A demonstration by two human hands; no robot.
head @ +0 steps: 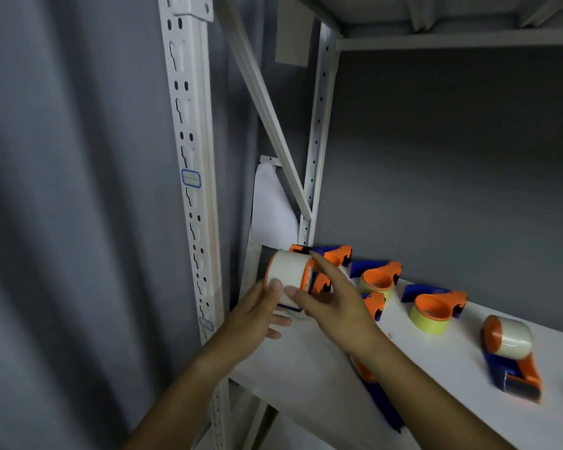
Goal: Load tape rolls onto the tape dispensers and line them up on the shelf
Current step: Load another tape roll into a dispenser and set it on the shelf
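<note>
Left hand (257, 315) grips the white tape roll (288, 276) from below, thumb curled over it; right hand (330, 303) pinches its orange dispenser (307, 274). Right of both hands, a loaded dispenser (433, 311) sits on the shelf (452, 401).

A white tape roll (288, 274) on an orange-and-blue dispenser (309, 271) is held at the shelf's (436, 401) nine o'clock end, with a yellow-taped dispenser (433, 311) and a tipped white-taped dispenser (511, 352) toward three o'clock.

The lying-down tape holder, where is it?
The lying-down dispenser is on the white shelf, far right, just right of the yellow-roll dispenser.
</note>
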